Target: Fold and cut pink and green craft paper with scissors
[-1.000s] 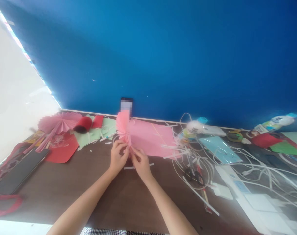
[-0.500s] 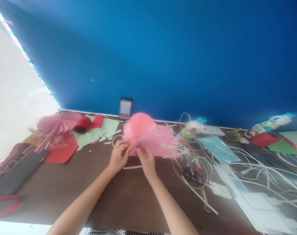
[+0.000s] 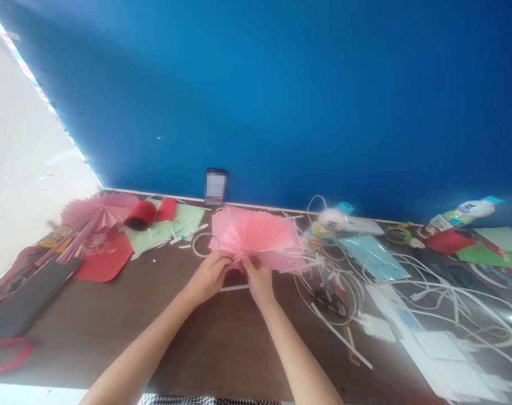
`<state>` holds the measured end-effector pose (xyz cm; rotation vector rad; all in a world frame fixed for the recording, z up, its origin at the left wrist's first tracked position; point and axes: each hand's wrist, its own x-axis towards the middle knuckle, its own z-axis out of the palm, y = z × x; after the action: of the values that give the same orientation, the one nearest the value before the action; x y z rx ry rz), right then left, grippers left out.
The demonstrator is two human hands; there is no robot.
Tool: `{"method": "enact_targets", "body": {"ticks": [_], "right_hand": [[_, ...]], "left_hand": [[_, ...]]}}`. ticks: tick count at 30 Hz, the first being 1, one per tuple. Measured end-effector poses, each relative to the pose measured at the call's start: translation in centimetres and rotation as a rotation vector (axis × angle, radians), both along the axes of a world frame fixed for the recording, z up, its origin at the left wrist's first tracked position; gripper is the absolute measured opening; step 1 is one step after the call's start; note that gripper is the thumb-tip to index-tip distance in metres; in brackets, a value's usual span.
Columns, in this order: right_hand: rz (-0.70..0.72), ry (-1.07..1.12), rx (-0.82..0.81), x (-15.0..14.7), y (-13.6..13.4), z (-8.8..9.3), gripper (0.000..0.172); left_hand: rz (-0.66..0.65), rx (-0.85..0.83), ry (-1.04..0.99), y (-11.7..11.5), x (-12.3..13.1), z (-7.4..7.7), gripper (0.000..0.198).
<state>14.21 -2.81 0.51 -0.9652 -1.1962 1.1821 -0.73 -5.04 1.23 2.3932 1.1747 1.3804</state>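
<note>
Both my hands pinch the gathered base of a pleated pink paper fan point(image 3: 248, 232), which spreads out away from me over the brown table point(image 3: 188, 343). My left hand point(image 3: 211, 275) grips the base from the left, its fingers closed. From the right, my right hand point(image 3: 259, 278) is closed on it too, thumb near the gathered point. Under and behind the fan lies a flat pink sheet point(image 3: 287, 259). A white paper strip point(image 3: 234, 288) rests just below my fingers. The fingertips are partly hidden at the fan's base.
At the left are another pink pleated fan point(image 3: 99, 211), red paper point(image 3: 108, 264), a red roll point(image 3: 141, 215) and a dark phone-like slab point(image 3: 32, 295). Black-handled scissors point(image 3: 330, 304), tangled white cables point(image 3: 453, 298), a glue bottle point(image 3: 329, 221) and a blue packet point(image 3: 376, 257) lie right.
The pleated fan has opened wider and now leans lower, spreading to the right. My hands have drawn closer together at its base and shifted slightly right.
</note>
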Motion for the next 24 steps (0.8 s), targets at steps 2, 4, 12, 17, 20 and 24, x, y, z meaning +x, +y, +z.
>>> {"method": "enact_targets", "body": {"ticks": [2,4,12,17,20,24], "right_hand": [[-0.054,-0.098,0.039,0.0,0.0,0.3,0.021],[-0.147,-0.253,0.130,0.2,-0.1,0.5,0.023],[0.424,-0.703,0.240,0.4,-1.9,0.9,0.032],[0.140,-0.826,0.484,-0.1,-1.6,1.2,0.021],[-0.181,-1.077,0.593,0.2,-0.5,0.5,0.025],[-0.195,-1.296,0.649,0.7,0.4,-0.4,0.020]], "left_hand": [[0.050,0.035,0.067,0.3,-0.5,-0.1,0.016],[0.140,0.082,0.161,0.8,-1.3,-0.3,0.017],[0.448,0.119,0.423,2.5,-4.7,-1.7,0.018],[0.349,0.090,0.454,2.5,-4.4,-1.8,0.017],[0.227,0.080,0.430,2.4,-3.9,-1.6,0.022],[0.176,0.091,0.401,2.4,-3.5,-1.8,0.023]]}}
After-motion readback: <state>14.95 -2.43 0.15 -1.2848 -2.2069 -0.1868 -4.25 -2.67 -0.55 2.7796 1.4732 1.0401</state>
